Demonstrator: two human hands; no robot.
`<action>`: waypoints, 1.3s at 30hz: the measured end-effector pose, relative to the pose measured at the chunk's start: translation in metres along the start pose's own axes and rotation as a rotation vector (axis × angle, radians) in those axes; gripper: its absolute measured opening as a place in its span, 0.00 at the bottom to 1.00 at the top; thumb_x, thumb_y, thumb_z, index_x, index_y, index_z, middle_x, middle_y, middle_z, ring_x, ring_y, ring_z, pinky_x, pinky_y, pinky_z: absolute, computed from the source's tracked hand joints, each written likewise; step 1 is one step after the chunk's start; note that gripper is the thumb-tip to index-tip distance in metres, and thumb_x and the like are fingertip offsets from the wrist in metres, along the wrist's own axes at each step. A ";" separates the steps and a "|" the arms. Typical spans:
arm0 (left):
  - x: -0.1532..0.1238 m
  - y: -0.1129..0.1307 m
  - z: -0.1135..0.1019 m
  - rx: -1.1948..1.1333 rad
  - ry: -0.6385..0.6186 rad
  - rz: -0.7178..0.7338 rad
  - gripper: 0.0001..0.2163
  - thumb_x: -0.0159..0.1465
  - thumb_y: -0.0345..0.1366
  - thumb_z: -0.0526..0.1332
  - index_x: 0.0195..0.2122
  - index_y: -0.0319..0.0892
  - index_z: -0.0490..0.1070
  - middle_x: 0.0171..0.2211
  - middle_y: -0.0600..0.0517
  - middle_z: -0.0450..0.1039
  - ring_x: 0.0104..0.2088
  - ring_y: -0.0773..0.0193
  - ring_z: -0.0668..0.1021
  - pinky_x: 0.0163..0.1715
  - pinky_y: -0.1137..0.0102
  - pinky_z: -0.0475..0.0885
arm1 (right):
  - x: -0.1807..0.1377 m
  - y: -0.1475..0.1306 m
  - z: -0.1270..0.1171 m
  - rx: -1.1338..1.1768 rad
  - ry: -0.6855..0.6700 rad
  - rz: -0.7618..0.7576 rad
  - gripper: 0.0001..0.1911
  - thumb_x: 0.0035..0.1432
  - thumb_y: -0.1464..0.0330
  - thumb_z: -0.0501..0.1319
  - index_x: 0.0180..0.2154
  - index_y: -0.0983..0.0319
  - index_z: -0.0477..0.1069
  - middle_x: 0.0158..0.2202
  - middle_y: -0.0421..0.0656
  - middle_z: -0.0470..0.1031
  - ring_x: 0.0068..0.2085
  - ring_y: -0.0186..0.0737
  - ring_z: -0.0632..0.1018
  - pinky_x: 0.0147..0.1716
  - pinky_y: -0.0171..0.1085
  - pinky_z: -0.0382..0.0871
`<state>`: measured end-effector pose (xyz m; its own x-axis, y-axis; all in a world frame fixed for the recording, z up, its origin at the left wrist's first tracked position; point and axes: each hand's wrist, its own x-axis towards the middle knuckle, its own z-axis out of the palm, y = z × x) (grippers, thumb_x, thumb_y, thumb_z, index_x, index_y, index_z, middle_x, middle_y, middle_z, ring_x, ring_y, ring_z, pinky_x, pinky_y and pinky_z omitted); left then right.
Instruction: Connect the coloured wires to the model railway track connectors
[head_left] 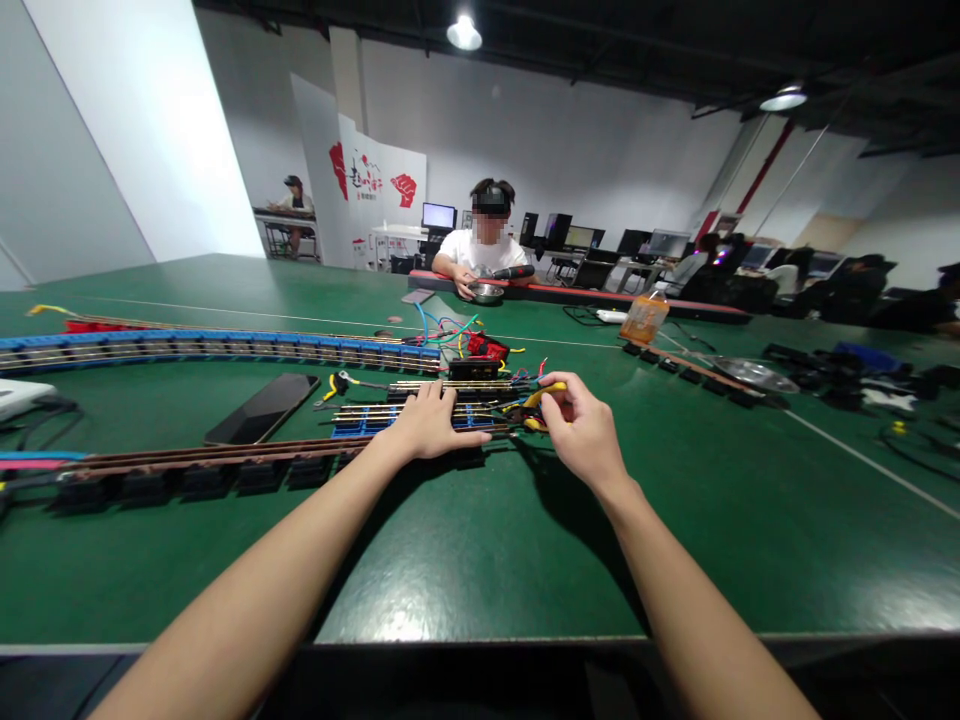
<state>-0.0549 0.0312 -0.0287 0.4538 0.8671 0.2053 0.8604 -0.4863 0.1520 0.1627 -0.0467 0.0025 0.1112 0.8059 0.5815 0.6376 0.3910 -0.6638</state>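
Observation:
My left hand (pixel 433 420) lies flat, fingers stretched out, pressing on short model track pieces (pixel 420 405) with blue and black sleepers on the green table (pixel 465 560). My right hand (pixel 581 425) is closed round a yellow-handled tool (pixel 541 397), held at the right end of those tracks. Coloured wires (pixel 450 328) and a red part (pixel 486 347) lie just beyond. A long brown track (pixel 202 458) runs left from my left hand.
A dark phone (pixel 262 408) and small yellow pliers (pixel 337 385) lie left of the tracks. A long blue track (pixel 217 347) curves at far left. An orange bottle (pixel 643 317) and more track (pixel 697 375) sit right. A person in white (pixel 487 250) sits across the table.

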 end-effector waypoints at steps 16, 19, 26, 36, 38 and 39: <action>-0.002 0.002 -0.003 0.019 -0.008 0.003 0.48 0.51 0.75 0.45 0.56 0.36 0.65 0.59 0.32 0.61 0.60 0.37 0.64 0.55 0.49 0.63 | -0.081 -0.010 -0.036 0.019 0.203 -0.008 0.17 0.59 0.68 0.59 0.51 0.58 0.67 0.38 0.44 0.80 0.32 0.37 0.80 0.28 0.34 0.73; -0.002 0.002 -0.003 0.023 -0.011 0.002 0.48 0.51 0.75 0.44 0.56 0.37 0.65 0.60 0.33 0.61 0.60 0.37 0.63 0.56 0.50 0.62 | -0.086 -0.005 -0.032 -0.030 0.186 -0.001 0.17 0.59 0.68 0.59 0.51 0.58 0.67 0.39 0.45 0.80 0.31 0.38 0.80 0.28 0.35 0.73; 0.000 0.000 -0.001 0.011 -0.005 0.005 0.50 0.49 0.76 0.44 0.56 0.37 0.66 0.60 0.33 0.61 0.59 0.37 0.64 0.55 0.49 0.63 | -0.086 0.000 -0.015 -0.151 0.142 -0.082 0.15 0.61 0.68 0.58 0.51 0.57 0.67 0.37 0.42 0.80 0.22 0.32 0.72 0.25 0.34 0.72; 0.000 0.000 0.000 -0.014 -0.011 0.007 0.50 0.49 0.76 0.44 0.56 0.36 0.66 0.60 0.33 0.60 0.60 0.36 0.63 0.56 0.49 0.62 | -0.091 0.009 -0.013 -0.219 -0.015 -0.282 0.24 0.59 0.66 0.64 0.56 0.57 0.64 0.39 0.43 0.76 0.27 0.34 0.74 0.30 0.34 0.74; 0.000 0.000 0.001 -0.017 -0.004 0.008 0.50 0.49 0.76 0.44 0.56 0.36 0.66 0.60 0.33 0.61 0.60 0.37 0.63 0.56 0.49 0.62 | -0.091 0.009 -0.013 -0.211 -0.050 -0.316 0.23 0.60 0.69 0.62 0.57 0.56 0.64 0.42 0.44 0.76 0.33 0.36 0.77 0.35 0.35 0.75; 0.000 0.000 0.001 -0.016 0.000 0.008 0.49 0.49 0.76 0.45 0.56 0.36 0.66 0.60 0.33 0.61 0.60 0.37 0.64 0.56 0.49 0.62 | -0.091 0.009 -0.013 -0.208 -0.059 -0.330 0.23 0.61 0.70 0.60 0.57 0.56 0.63 0.43 0.45 0.76 0.35 0.37 0.77 0.38 0.36 0.76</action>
<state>-0.0548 0.0319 -0.0294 0.4607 0.8633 0.2061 0.8530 -0.4948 0.1662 0.1684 -0.1228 -0.0500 -0.1658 0.6783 0.7158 0.7735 0.5397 -0.3323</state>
